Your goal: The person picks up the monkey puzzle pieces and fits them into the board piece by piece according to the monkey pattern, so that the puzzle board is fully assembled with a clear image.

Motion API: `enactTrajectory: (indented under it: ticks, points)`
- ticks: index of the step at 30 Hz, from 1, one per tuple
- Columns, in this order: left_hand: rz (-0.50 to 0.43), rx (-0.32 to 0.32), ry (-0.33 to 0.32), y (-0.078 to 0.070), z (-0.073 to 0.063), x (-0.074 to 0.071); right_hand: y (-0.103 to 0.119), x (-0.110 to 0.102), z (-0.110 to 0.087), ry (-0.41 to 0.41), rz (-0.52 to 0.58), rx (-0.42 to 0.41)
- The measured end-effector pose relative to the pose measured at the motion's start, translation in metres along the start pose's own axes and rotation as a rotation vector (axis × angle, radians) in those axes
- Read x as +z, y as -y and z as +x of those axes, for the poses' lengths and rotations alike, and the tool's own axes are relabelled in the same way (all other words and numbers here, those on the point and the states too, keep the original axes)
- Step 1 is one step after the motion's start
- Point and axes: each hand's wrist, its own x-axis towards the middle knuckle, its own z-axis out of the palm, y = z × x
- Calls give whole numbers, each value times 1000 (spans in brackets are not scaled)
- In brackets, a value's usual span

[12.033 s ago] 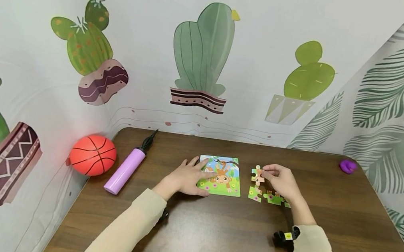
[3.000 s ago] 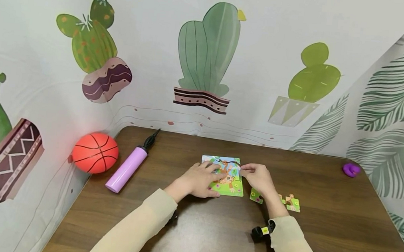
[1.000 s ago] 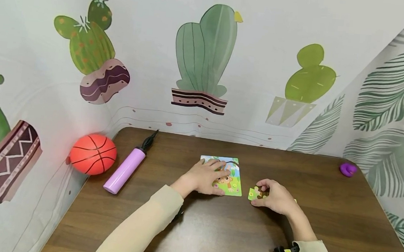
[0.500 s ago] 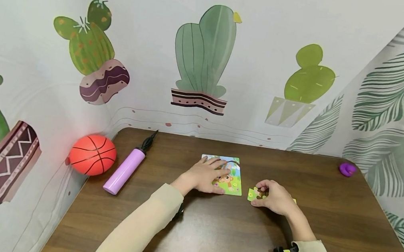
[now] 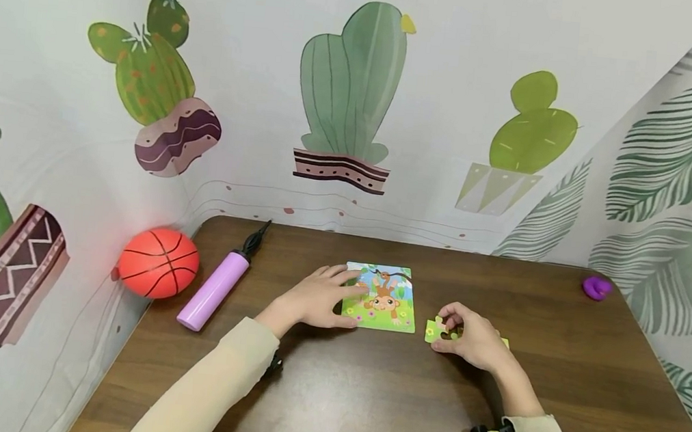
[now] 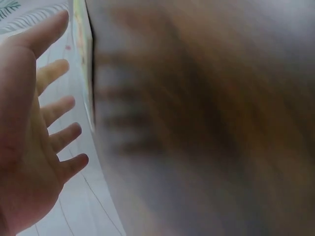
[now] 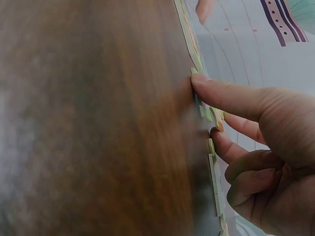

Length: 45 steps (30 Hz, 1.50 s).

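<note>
In the head view a square monkey jigsaw puzzle (image 5: 399,301) lies on the table. My left hand (image 5: 317,299) is at its left edge, fingers straight and spread over that side; the left wrist view shows the palm side with fingers apart. To the right of the puzzle, my right hand (image 5: 474,337) pinches a green jigsaw piece (image 5: 432,330) between thumb and fingers. The right wrist view has the thumb at one end of this piece, low at the tabletop. More jigsaw pieces (image 7: 215,182) lie in a row under the right hand, mostly hidden from the head view.
A red basketball (image 5: 159,263) and a lilac hand pump (image 5: 216,290) are at the table's left. A small purple object (image 5: 596,288) sits at the far right corner. Behind the brown table (image 5: 355,395) hangs a cactus-print cloth (image 5: 441,114).
My left hand has slid left, uncovering the monkey picture. My right hand, at the puzzle's right edge three seconds ago, has moved right and down to the loose pieces and pinches one.
</note>
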Motion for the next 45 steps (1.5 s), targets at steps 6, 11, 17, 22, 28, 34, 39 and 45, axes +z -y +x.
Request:
enactTrajectory:
  ticks: [6,11,17,22,28,34,39,45]
  points:
    - [-6,-20,32,9,-12,-1,-2,-3,0,5,4,-19]
    - [-10,-15,31,11,-12,0,-1,-4,0,0,-1,-9]
    - [-7,-29,57,11,-11,-1,0,-2,-1,-14,-14,-10]
    - [-19,-33,71,11,-12,-1,-1,0,-1,-18,-23,-28]
    - [-61,-51,78,12,-13,-3,-2,-1,2,-1,-44,-51]
    - [-74,-63,83,12,-13,-2,0,-3,4,51,-55,-67]
    - [-71,-64,83,11,-14,0,2,-5,6,99,-70,-65]
    - [-78,-65,79,10,-15,1,3,-5,7,123,-72,-48]
